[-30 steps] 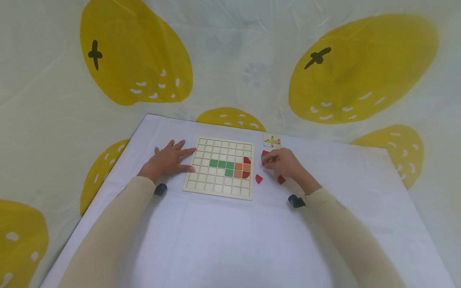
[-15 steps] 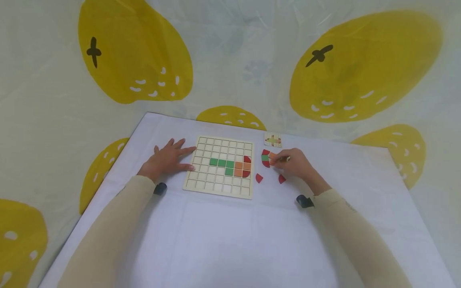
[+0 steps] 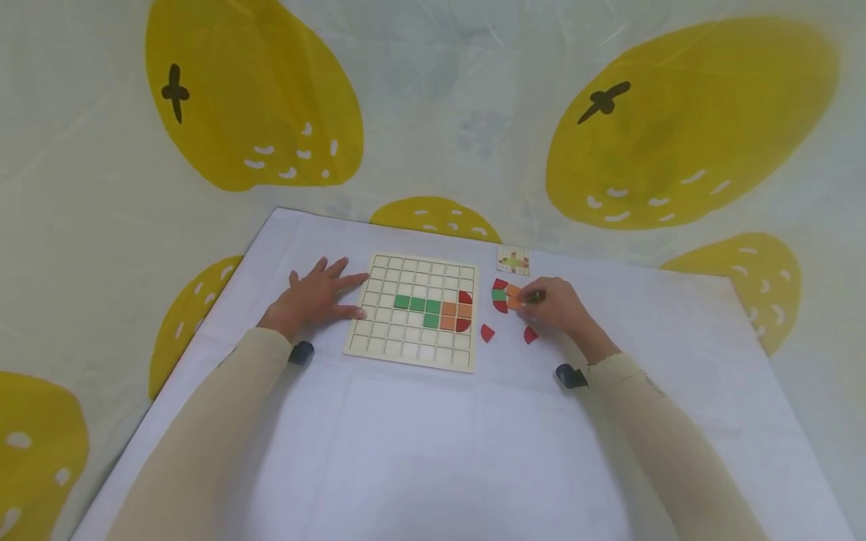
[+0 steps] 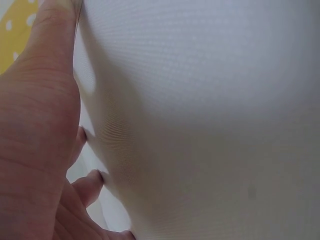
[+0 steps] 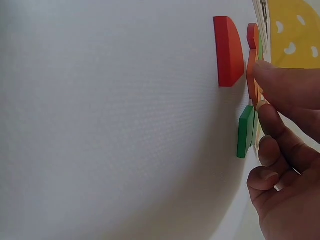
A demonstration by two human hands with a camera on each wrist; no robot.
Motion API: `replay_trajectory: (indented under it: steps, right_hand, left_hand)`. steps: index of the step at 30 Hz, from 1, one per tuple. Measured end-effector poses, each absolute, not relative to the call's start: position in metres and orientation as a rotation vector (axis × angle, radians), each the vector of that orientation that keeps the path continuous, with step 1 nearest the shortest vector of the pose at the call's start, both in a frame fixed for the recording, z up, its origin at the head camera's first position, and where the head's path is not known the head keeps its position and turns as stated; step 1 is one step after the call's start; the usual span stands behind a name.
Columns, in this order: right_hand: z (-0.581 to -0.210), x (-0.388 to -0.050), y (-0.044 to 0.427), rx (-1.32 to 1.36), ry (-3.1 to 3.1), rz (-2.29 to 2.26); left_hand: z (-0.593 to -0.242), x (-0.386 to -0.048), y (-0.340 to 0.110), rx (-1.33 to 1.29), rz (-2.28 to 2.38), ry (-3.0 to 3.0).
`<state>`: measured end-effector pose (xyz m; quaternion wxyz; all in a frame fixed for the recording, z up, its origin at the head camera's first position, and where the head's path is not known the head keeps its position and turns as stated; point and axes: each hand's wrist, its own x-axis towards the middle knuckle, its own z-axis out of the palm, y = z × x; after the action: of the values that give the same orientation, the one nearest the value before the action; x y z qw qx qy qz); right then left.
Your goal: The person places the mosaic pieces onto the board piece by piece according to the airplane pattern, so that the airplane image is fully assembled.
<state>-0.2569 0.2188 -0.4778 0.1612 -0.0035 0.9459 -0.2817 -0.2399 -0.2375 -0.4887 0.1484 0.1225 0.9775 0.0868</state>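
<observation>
Soft light fills the hazy head view; the left wrist view darkens downward.

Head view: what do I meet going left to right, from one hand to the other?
Left hand → gridded board → loose red piece just off the board's right edge → small pattern card → right hand.

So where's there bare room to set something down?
The white tabletop is bare between the sleeves, on the person's side of the board, and between the right hand and the tabletop's right edge. Just right of the board is crowded: loose pieces, a card, that hand.
</observation>
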Motion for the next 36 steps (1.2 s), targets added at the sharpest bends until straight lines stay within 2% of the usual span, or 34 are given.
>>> replay_trajectory:
  steps: [24, 36]
  right_hand:
    - [-0.484, -0.267, 0.263, -0.06, 2.614, -0.756]
    - [-0.488, -0.265, 0.263, -0.115, 2.63, -0.806]
  left_hand:
    - [-0.489, -0.24, -0.236, 0.346, 0.282, 2.799]
    - [-0.489, -0.241, -0.235, 0.322, 0.253, 2.773]
